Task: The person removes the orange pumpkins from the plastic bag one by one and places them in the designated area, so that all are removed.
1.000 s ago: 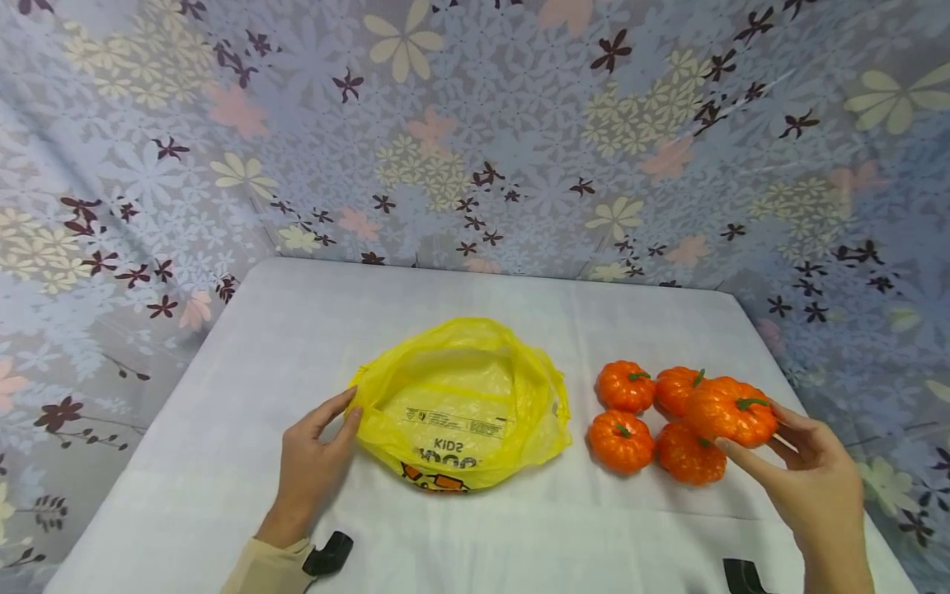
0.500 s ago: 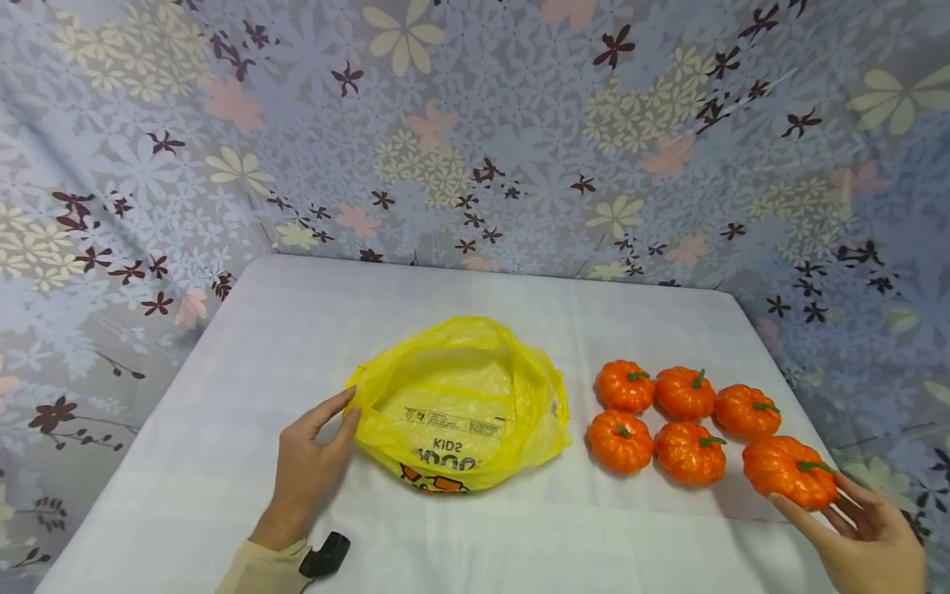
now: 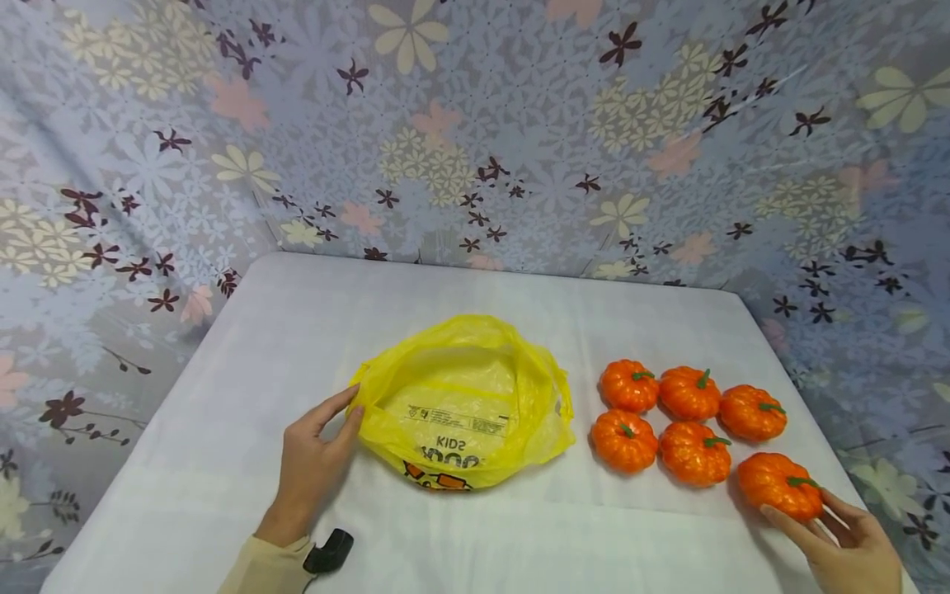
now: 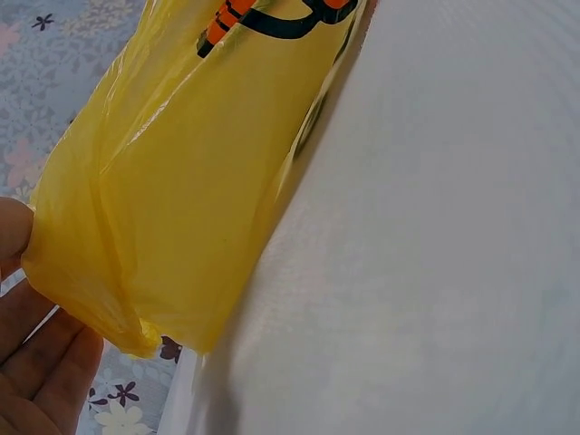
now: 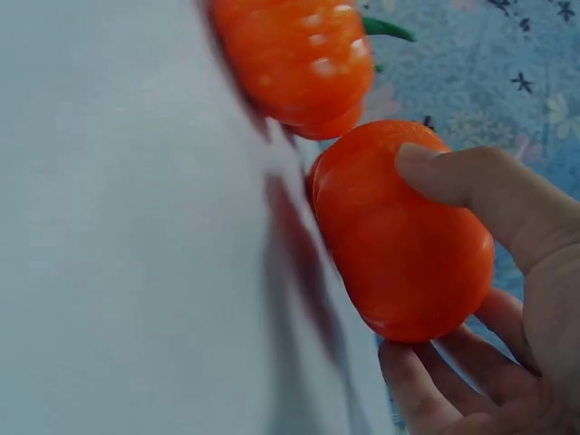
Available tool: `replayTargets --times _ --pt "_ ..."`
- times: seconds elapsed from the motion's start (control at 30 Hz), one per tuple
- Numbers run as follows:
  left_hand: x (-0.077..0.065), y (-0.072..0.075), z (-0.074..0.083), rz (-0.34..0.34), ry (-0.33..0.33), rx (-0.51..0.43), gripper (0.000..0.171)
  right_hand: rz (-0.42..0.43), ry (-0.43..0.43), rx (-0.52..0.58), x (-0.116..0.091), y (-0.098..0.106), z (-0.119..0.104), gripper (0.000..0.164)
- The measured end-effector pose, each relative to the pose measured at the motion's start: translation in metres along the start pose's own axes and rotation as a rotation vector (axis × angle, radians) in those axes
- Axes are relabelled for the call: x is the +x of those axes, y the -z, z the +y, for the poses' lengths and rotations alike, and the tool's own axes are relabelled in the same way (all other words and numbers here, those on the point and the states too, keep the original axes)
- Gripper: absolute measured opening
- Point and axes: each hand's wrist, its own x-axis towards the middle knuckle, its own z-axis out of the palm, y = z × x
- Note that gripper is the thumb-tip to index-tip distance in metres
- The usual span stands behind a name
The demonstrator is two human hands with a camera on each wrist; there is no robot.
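Note:
A yellow plastic bag (image 3: 460, 412) lies in the middle of the table with its mouth spread wide and printed text showing inside. My left hand (image 3: 315, 462) pinches the bag's left rim between thumb and fingers; the left wrist view shows the thin plastic (image 4: 181, 208) caught there. At the near right, my right hand (image 3: 853, 540) grips a small orange pumpkin (image 3: 775, 485) with a green stem. In the right wrist view the thumb presses one side of this pumpkin (image 5: 403, 240) and the fingers the other, low by the tabletop.
Several more orange pumpkins (image 3: 693, 454) sit in two rows between the bag and my right hand. A white cloth (image 3: 475, 544) covers the table. Flowered fabric (image 3: 475, 148) hangs behind it and at the sides.
My right hand has carried its pumpkin from above the others toward the near right and lowered it beside the front row. My left hand stays at the bag's rim.

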Motion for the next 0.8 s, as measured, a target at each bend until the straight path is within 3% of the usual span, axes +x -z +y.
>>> replayTargets --times 0.17,0.4,0.6,0.8 --pt "-0.001 -0.002 -0.001 0.006 -0.007 0.006 0.034 -0.026 0.004 -0.046 0.003 -0.001 0.010 0.111" --pt "0.000 0.000 0.003 -0.002 -0.011 -0.003 0.035 -0.070 -0.085 0.062 0.011 0.000 0.015 0.089" --pt "0.002 -0.003 0.002 -0.003 -0.016 -0.010 0.034 -0.063 -0.055 0.065 0.013 -0.001 0.016 0.115" --pt "0.001 -0.003 0.002 -0.002 -0.007 -0.013 0.034 -0.081 -0.049 -0.017 0.012 0.004 0.014 0.122"
